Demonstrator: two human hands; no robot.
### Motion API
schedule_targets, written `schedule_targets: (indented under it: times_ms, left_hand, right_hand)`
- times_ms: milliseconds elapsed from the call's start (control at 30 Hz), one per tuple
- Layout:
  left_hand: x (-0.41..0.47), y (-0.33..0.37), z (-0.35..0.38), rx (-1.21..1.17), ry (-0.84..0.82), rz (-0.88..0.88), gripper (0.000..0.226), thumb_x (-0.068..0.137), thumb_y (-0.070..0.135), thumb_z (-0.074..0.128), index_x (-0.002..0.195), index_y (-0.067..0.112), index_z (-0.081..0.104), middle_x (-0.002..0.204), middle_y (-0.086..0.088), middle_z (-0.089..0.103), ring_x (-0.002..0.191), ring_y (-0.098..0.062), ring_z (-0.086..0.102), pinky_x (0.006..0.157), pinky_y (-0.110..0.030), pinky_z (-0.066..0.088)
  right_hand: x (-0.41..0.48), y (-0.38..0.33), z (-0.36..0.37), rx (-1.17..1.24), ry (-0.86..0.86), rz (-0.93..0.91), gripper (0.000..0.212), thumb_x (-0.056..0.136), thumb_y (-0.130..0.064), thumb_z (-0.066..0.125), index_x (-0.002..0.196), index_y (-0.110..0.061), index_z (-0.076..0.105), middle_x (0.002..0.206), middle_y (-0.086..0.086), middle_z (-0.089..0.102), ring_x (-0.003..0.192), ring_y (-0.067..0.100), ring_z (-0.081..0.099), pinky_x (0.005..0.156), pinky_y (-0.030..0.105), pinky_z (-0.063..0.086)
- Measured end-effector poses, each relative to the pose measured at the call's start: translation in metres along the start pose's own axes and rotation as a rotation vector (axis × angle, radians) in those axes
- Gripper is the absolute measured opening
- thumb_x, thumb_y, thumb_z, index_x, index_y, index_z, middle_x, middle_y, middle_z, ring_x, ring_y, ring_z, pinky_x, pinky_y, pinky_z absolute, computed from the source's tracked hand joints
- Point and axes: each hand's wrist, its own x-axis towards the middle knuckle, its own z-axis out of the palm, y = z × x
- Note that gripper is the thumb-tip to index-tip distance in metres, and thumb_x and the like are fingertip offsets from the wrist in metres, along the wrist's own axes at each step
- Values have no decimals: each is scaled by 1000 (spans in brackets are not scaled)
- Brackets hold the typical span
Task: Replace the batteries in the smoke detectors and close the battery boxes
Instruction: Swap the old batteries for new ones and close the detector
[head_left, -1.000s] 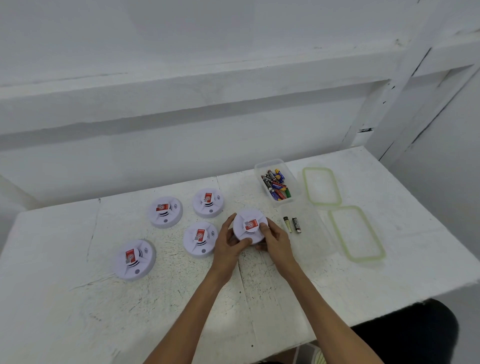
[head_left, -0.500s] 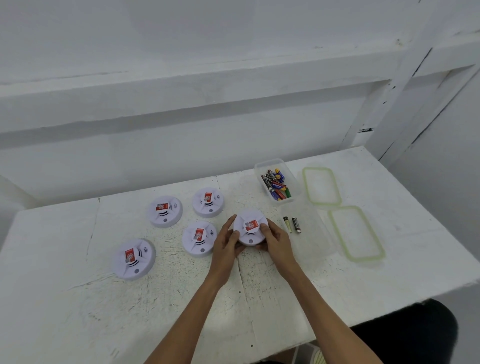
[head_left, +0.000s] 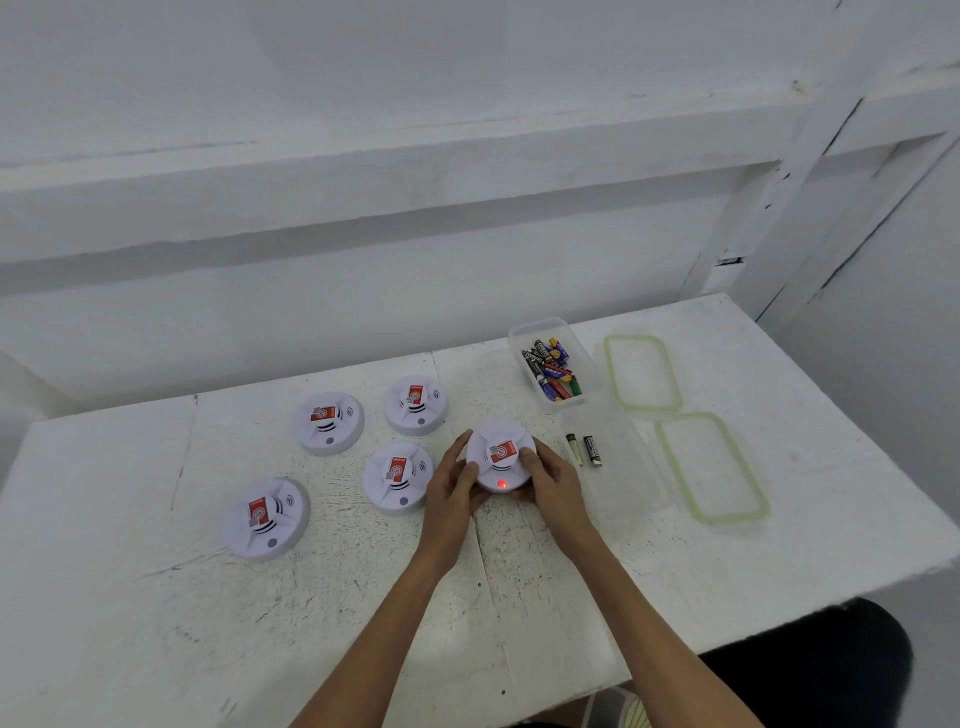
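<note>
I see white smoke detectors with red labels; one glows red. The lids are green-rimmed on my scuffed white surface.

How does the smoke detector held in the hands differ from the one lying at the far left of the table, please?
The held detector shows a lit red light on its near edge; the far-left detector has a dark, unlit spot there. The held detector is gripped by the left hand and the right hand; the far-left detector lies untouched on the table, away from the loose batteries. Both are round, white, and bear a red label.
</note>
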Motion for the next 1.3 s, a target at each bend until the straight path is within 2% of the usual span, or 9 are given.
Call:
schedule_targets:
  times_ms: [167,333,633,1100,1300]
  left_hand:
    - [0,-1,0,-11,-6,1,44,107,16,53,150,24,51,140,1,66,126,-19,66,100,-44,58]
    - [0,0,0,-9,-6,2,44,107,15,52,150,25,51,140,0,67,126,-20,66,100,-44,58]
    - [0,-1,-1,8,-9,5,45,107,17,52,151,26,50,141,0,66,127,-18,65,101,-44,58]
    - [1,-1,0,22,-2,8,45,107,17,53,151,24,49,143,-1,63,127,-20,65,99,-44,59]
    - [1,-1,-1,12,-5,1,45,107,16,52,151,24,50,140,-2,66,126,-20,66,100,-45,58]
  right_hand:
    - [1,3,-1,-17,-3,-5,22,102,-30,54,114,-40,70,110,-8,75,104,13,70,90,45,59]
    - [1,3,-1,-25,-2,-2,22,102,-31,54,115,-40,70,110,-7,75,104,14,70,90,47,58]
    - [0,4,-1,-33,7,-8,23,102,-31,54,118,-35,69,109,-7,75,102,12,71,88,43,60]
    - [-1,2,0,-40,21,-16,21,102,-29,54,113,-39,68,106,-10,75,100,10,71,82,31,61]
    - [-1,2,-1,-26,25,-15,22,102,-27,54,115,-35,69,106,-7,76,99,10,71,83,35,61]
